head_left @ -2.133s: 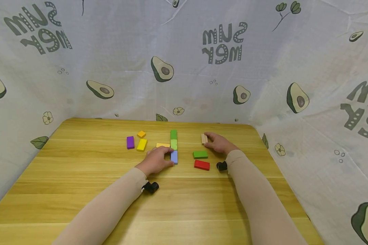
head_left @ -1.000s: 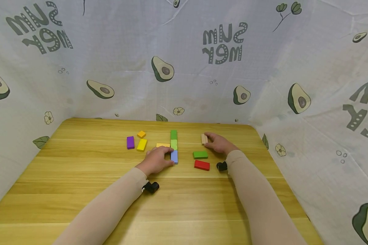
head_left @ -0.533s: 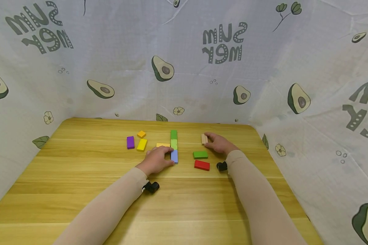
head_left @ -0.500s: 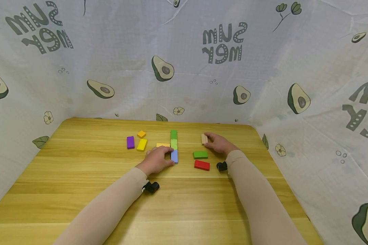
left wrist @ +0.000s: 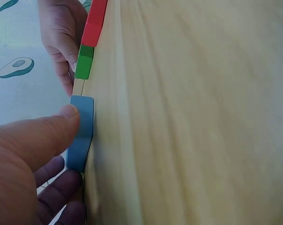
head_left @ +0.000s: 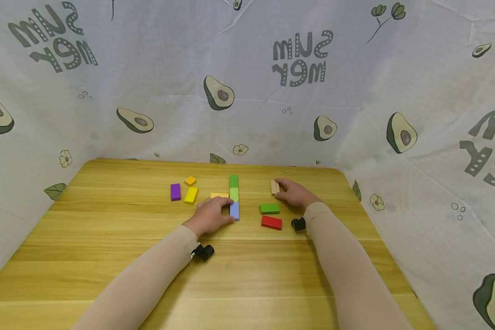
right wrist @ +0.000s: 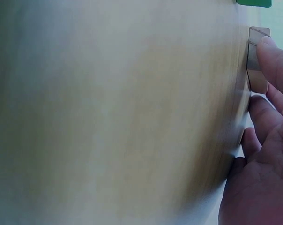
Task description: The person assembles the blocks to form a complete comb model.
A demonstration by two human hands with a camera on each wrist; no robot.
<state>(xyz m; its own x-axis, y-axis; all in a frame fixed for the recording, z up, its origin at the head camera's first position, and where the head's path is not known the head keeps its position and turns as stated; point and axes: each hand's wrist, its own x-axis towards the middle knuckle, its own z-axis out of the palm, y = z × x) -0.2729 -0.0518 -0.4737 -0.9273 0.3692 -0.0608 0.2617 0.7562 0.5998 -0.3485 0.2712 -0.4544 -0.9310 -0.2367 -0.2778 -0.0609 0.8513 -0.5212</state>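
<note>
My left hand (head_left: 209, 215) pinches a blue block (head_left: 234, 211) between thumb and fingers. In the left wrist view, the thumb lies at one end of that blue block (left wrist: 83, 133) and fingertips at the other. Behind it a light green block (head_left: 233, 195) and a green block (head_left: 233, 181) continue one straight line. A pale orange block (head_left: 219, 195) shows partly behind the left hand. Off to the right, my right hand (head_left: 296, 192) grips a plain wooden block (head_left: 275, 188) lying on the table. The right wrist view has thumb and finger at opposite ends of this wooden block (right wrist: 258, 61).
Between the hands lie a second green block (head_left: 270, 209) and a red block (head_left: 272, 222). On the left are a purple block (head_left: 175, 192), a yellow block (head_left: 191, 195) and a small orange block (head_left: 190, 181). A printed cloth (head_left: 255, 110) hangs behind the table (head_left: 247, 284).
</note>
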